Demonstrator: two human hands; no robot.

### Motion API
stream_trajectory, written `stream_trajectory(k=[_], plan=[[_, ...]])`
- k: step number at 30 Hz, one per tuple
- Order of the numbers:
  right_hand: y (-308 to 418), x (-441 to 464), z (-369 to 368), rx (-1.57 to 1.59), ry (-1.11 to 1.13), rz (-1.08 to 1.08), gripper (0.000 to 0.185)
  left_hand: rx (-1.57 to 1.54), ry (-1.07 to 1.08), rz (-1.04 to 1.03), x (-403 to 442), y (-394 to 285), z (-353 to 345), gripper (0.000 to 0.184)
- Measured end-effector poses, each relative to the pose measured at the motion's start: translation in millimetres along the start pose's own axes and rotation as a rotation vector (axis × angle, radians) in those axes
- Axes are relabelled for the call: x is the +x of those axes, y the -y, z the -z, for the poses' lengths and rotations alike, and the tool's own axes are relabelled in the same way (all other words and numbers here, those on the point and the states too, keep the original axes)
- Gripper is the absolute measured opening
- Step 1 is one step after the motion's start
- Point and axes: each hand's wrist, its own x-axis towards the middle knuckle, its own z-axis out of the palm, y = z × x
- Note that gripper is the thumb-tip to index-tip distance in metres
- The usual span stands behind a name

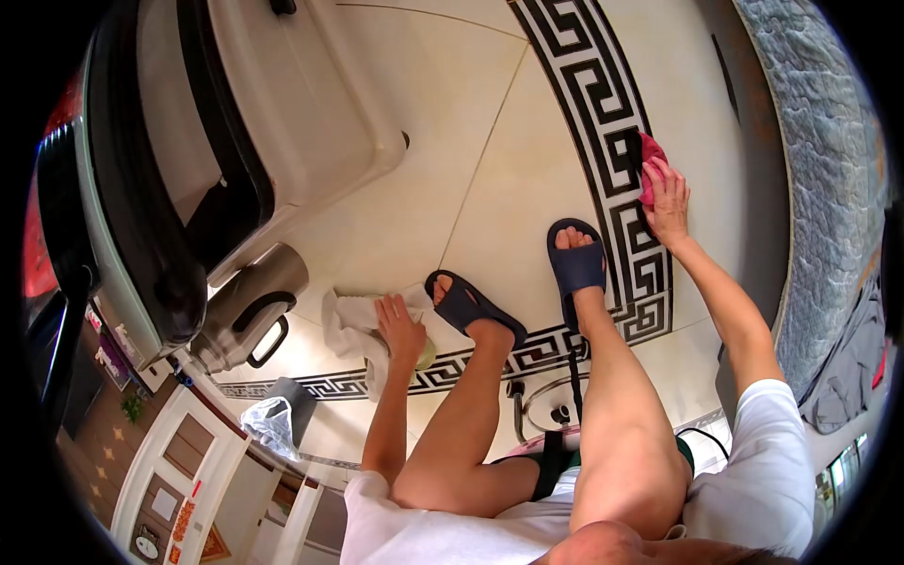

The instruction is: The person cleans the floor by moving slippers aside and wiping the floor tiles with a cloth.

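My left hand (401,330) lies over a whitish cloth (350,318) on the floor, its fingers stretched out across the fabric. A pale greenish bit (427,355) shows beside that wrist. Out to the right, my right hand (668,200) has its fingers bent over a crumpled pink-red cloth (652,155), pressed to the tiles by the patterned border. Part of this cloth is hidden under the palm. Between the hands are my feet in dark blue slippers (576,266).
Cream tiles (471,122) carry a black-and-white key-pattern border (603,85). A large beige cabinet-like piece (320,113) and a steel kettle-like vessel (259,292) stand left. A bin with a clear bag (271,426) is lower left. A bed with a grey-blue quilted cover (815,188) lines the right.
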Motion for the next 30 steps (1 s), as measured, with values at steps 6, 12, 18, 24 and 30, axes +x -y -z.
stream_trajectory(k=[6,12,18,24,30], plan=[[1.3,-0.2,1.3,-0.024,0.009,0.001,0.081,0.107,0.135,-0.032,-31.3,-0.4,-5.1,0.073],[-3.7,-0.2,-3.5,-0.06,0.034,0.038,0.086,-0.02,0.159,-0.038,-29.0,-17.2,19.9,0.068],[-7.0,3.8,6.1,-0.148,0.214,0.068,0.094,-0.014,0.127,-0.172,-94.8,-26.8,9.6,0.06],[10.5,2.3,28.8,-0.088,0.62,-0.112,0.083,-0.132,0.256,-0.105,-173.6,-21.5,-2.0,0.058],[17.7,-98.3,70.5,0.086,0.637,-0.189,0.067,-0.364,0.439,0.062,-212.3,22.3,5.8,0.056]])
